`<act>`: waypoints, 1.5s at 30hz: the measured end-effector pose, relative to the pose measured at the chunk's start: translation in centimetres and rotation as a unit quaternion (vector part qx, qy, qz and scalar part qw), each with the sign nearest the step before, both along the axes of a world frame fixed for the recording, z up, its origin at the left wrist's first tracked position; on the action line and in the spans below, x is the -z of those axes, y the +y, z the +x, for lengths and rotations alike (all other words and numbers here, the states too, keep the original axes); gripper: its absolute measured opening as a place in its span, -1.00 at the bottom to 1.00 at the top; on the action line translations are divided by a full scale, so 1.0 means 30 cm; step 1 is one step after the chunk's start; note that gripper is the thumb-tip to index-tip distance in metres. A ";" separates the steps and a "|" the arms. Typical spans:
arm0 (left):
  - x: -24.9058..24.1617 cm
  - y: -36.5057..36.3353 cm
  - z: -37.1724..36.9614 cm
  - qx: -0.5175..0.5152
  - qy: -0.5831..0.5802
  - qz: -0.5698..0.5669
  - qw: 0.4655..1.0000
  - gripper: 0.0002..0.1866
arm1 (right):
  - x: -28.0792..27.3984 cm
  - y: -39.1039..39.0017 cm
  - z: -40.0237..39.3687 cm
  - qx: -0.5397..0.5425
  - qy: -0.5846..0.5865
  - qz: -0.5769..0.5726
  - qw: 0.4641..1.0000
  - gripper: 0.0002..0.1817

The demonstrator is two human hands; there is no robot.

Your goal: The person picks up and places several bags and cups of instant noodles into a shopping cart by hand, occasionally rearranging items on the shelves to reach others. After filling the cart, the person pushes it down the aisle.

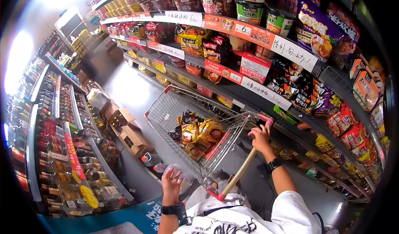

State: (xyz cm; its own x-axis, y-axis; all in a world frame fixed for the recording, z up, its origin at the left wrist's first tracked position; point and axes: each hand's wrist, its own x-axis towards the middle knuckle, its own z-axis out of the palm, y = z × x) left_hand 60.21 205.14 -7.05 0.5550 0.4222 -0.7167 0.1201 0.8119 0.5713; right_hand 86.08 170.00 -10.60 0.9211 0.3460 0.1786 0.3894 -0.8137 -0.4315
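A metal shopping cart (166, 109) stands in front of me, tilted in the view, with several yellow and black noodle packs (199, 132) lying in its basket. Its tan handle bar (239, 171) has red ends. My right hand (261, 138) is at the handle's far end, fingers curled round it near the red corner. Away from the handle, my left hand (171, 186) is raised with its fingers apart, holding nothing. Both wrists wear black bands.
Shelves of instant noodle cups (218, 4) and bags (191, 40) line the right side. Bottle shelves (62, 151) run along the left. Open cardboard boxes (131, 136) and large plastic bottles (150, 159) stand on the floor left of the cart. The grey aisle floor (129, 82) stretches ahead.
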 end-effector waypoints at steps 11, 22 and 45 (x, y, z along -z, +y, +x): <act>-0.111 -0.099 0.003 0.014 -0.039 0.018 0.999 -0.70 | -0.004 -0.081 -0.029 -0.002 -0.001 0.039 0.999 -0.68; -0.144 -0.230 0.149 0.129 -0.070 0.012 0.989 -0.80 | -0.001 -0.127 -0.035 0.030 -0.037 0.065 0.997 -0.70; -0.020 0.338 0.616 0.302 -0.101 -0.091 0.944 -0.81 | 0.040 -0.051 -0.055 0.353 -0.061 0.043 0.933 -0.37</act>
State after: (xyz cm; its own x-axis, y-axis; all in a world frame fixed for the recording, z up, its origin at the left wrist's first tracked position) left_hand 78.68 215.30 -6.44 0.7880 -0.1343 -0.6009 0.4960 0.7168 0.4901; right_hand 84.44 168.46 -11.81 0.8847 -0.3599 0.2963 -0.1801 -0.8501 -0.4948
